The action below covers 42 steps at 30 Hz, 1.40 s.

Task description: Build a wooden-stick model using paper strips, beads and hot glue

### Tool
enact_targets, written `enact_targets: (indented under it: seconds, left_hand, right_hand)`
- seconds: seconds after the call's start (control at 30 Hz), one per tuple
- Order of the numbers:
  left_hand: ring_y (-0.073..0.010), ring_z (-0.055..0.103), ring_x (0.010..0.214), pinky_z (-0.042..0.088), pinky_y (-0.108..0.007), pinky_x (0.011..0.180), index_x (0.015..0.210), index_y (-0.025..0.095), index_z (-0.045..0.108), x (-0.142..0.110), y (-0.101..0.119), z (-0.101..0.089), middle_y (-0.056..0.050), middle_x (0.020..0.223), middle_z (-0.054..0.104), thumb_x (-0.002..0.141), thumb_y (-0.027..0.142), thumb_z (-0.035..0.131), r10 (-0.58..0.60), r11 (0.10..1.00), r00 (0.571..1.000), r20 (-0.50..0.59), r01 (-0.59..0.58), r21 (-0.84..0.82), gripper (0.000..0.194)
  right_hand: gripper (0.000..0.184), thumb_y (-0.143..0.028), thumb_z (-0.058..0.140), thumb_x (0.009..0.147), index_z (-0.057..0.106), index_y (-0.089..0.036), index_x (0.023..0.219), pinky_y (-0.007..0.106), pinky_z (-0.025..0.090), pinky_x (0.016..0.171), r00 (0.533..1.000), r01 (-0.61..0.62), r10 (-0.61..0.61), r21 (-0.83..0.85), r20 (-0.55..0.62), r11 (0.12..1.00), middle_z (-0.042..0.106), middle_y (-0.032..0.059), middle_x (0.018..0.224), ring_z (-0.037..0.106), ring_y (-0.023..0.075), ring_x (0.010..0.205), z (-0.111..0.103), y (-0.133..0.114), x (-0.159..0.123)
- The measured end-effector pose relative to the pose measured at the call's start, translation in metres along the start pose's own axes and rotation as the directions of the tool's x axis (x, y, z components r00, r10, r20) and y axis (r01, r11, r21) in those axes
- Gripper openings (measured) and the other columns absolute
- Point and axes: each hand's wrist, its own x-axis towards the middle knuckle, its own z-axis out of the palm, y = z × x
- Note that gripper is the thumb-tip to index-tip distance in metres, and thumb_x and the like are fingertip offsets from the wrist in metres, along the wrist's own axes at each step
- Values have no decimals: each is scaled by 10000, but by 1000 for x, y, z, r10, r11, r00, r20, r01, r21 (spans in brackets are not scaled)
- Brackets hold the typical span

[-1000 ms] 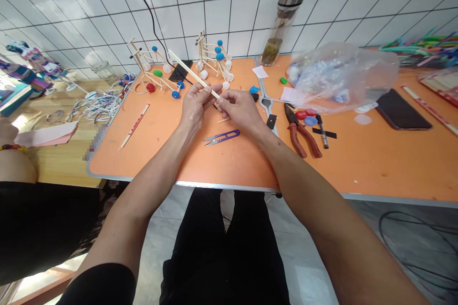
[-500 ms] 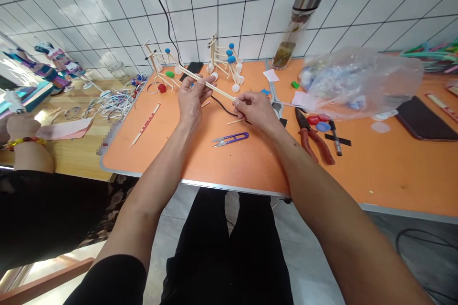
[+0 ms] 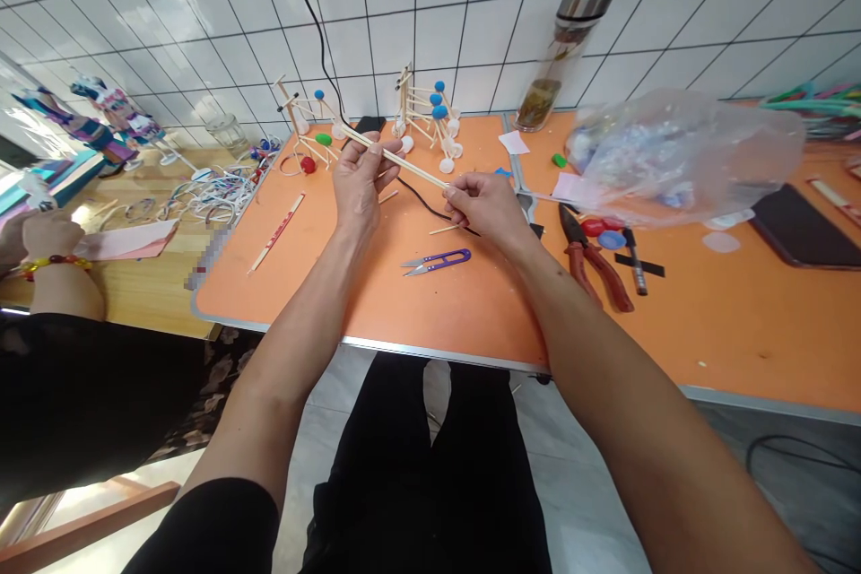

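Note:
A pair of thin pale chopsticks lies side by side, slanting between my two hands above the orange table. My left hand pinches them toward their far end, its fingers closed round them. The near end sits between the thumb and fingers of my right hand. Below the hands, purple thread snips rest on the table. Behind them stand two small stick models, one with blue caps, the other with a green cap and a red ball.
Red-handled pliers, a black marker and a phone lie to the right. Behind them are a clear plastic bag and a glass bottle. A wrapped chopstick lies left. Another person's hand rests at the wooden table.
The view has shifted slightly, so the table's things appear a little further right. My hands keep nearly the same hold on the chopsticks.

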Motion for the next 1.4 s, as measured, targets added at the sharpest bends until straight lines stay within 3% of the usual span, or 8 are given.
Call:
enact_targets:
  seconds: [0.17, 0.47, 0.77, 0.93, 1.03, 1.13, 1.3, 1.4]
  left_hand:
    - [-293, 867, 1377, 693, -350, 1149, 1249, 235, 761, 1, -4, 0, -107, 1260, 938, 965, 569, 993, -13, 997, 999, 44, 16, -71, 496]
    - [-280, 897, 1293, 722, -352, 1102, 1224, 247, 721, -2, 2, 4, -84, 1201, 937, 1036, 520, 927, 2, 990, 998, 61, 7, -138, 390]
    - [-145, 831, 746, 676, -224, 723, 1282, 286, 723, -2, 10, 9, 24, 834, 829, 1140, 443, 806, -59, 986, 998, 12, 60, -158, 227]
    - [-86, 602, 524, 549, -179, 547, 1247, 284, 729, -3, 27, 10, 60, 708, 719, 1188, 320, 710, -118, 986, 993, -31, 113, -120, 71]
    - [-67, 514, 470, 473, -175, 492, 1096, 253, 713, -8, 33, 11, 64, 685, 690, 1151, 288, 748, -193, 981, 978, 74, 195, -22, 74]
    - [-52, 453, 428, 396, -180, 463, 980, 206, 698, -17, 33, 12, 48, 667, 684, 1083, 251, 801, -312, 950, 904, 291, 285, 131, 153]
    - [-43, 384, 411, 286, -188, 441, 896, 160, 704, -28, 27, 15, -13, 649, 705, 953, 255, 893, -464, 885, 674, 574, 326, 333, 220]
    - [-32, 346, 415, 234, -190, 446, 881, 161, 702, -29, 24, 15, -13, 652, 699, 920, 273, 931, -480, 876, 638, 602, 308, 372, 258]
  right_hand:
    - [358, -31, 725, 1067, 709, -189, 746, 174, 504, 527, 998, -27, 27, 0, 57, 1000, 751, -4, 687, 624, 75, 532, 2, -12, -7]
    - [320, -55, 728, 1052, 722, -183, 759, 191, 513, 534, 960, -41, 55, -54, 273, 998, 775, 8, 710, 670, 93, 567, 7, -13, -12]
    - [323, -19, 723, 1027, 701, -179, 748, 199, 511, 565, 920, 18, 22, -96, 392, 995, 761, 3, 697, 675, 91, 582, 13, -19, -17]
    - [219, -69, 737, 1050, 752, -178, 860, 202, 509, 579, 941, 38, -12, -70, 339, 997, 802, 3, 769, 691, 95, 596, 10, -11, -11]
    - [186, -107, 742, 1067, 763, -185, 899, 199, 527, 597, 971, 28, -18, -40, 236, 999, 801, 2, 789, 704, 99, 615, 9, -8, -8]
    - [151, -178, 812, 1063, 759, -196, 923, 190, 536, 582, 991, 49, -57, 63, 124, 997, 798, -4, 835, 676, 88, 615, 7, -9, -5]
    - [418, -515, 965, 1019, 725, -218, 849, 186, 533, 539, 989, 101, -122, 216, 87, 971, 798, 17, 821, 641, 101, 639, -1, -14, -3]
    - [580, -660, 1019, 934, 674, -226, 762, 192, 553, 562, 987, 105, -132, 260, 90, 960, 752, 14, 727, 614, 102, 621, -3, -13, -2]
